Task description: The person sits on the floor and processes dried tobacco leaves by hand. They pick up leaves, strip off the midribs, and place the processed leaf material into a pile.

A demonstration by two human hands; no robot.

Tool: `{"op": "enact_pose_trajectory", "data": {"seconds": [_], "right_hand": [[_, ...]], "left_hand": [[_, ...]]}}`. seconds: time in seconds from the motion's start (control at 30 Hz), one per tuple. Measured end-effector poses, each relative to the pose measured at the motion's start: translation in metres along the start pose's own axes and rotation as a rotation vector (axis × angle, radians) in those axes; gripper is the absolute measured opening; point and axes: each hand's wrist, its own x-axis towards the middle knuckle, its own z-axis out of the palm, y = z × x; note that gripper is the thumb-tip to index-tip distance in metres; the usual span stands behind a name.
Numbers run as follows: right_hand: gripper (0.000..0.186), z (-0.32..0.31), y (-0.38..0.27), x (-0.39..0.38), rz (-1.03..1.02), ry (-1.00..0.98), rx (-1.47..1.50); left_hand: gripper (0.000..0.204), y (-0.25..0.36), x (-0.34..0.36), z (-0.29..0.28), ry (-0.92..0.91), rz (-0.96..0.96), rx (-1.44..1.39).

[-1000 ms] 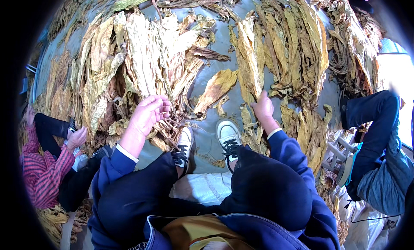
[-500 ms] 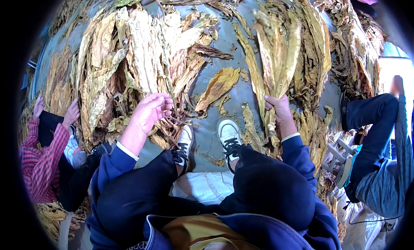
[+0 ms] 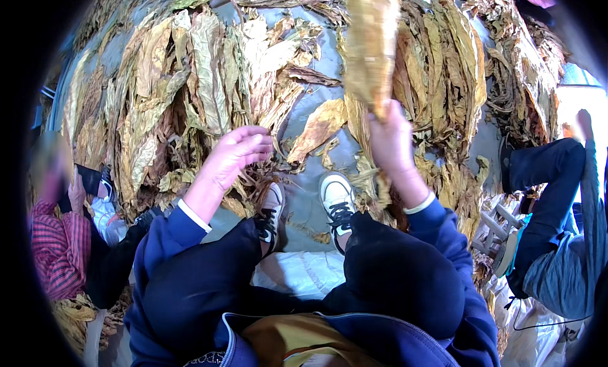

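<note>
My right hand (image 3: pixel 391 138) is closed round the butt end of a bunch of dried tobacco leaves (image 3: pixel 370 47). The bunch points away from me, its tips smeared by motion and cut off at the top edge. Over the stalk ends of the left pile of tobacco leaves (image 3: pixel 212 69), my left hand (image 3: pixel 235 153) hovers with its fingers loosely bent and apart, holding nothing. A second leaf pile (image 3: pixel 443 75) lies beyond and to the right of my right hand. One loose yellow-brown leaf (image 3: pixel 322 129) rests on the grey sheet between the piles.
My shoes (image 3: pixel 337 199) stand on the grey sheet (image 3: pixel 304 231), with a white sack (image 3: pixel 301 272) behind them. A person in a red checked shirt (image 3: pixel 60 253) sits at left, another in grey (image 3: pixel 563 272) at right beside a small stool (image 3: pixel 493 231). More leaves lie farther back.
My right hand has swung the bunch up and to the left. My left hand has moved slightly right. The person at left has changed posture and lowered a hand.
</note>
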Motion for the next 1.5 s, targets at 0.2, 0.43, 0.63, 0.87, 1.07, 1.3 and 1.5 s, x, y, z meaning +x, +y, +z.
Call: {"op": "enact_pose_trajectory", "data": {"seconds": [0.2, 0.43, 0.63, 0.87, 1.07, 1.3, 1.5], "right_hand": [[0.051, 0.079, -0.078, -0.052, -0.511, -0.257, -0.242], [0.037, 0.083, -0.058, -0.061, -0.402, -0.374, 0.018], [0.020, 0.102, -0.056, -0.068, -0.349, -0.491, -0.063], [0.021, 0.115, -0.051, -0.077, -0.433, -0.588, -0.415], [0.039, 0.113, -0.044, -0.063, -0.210, -0.822, 0.227], [0.034, 0.095, -0.034, -0.056, -0.085, -1.175, 0.405], [0.038, 0.096, -0.033, -0.061, -0.256, -0.999, 0.320]], "left_hand": [[0.043, 0.000, 0.012, 0.048, -0.003, 0.205, -0.198], [0.043, 0.007, 0.010, 0.010, -0.110, 0.343, -0.519], [0.056, 0.004, 0.003, -0.005, -0.135, 0.333, -0.525], [0.054, -0.052, 0.005, -0.007, -0.059, 0.098, -0.577], [0.036, -0.040, 0.007, -0.007, 0.097, 0.159, -0.587], [0.026, -0.034, 0.004, -0.009, 0.210, 0.102, -0.655], [0.027, -0.029, 0.004, 0.001, 0.121, 0.192, -0.591]]}}
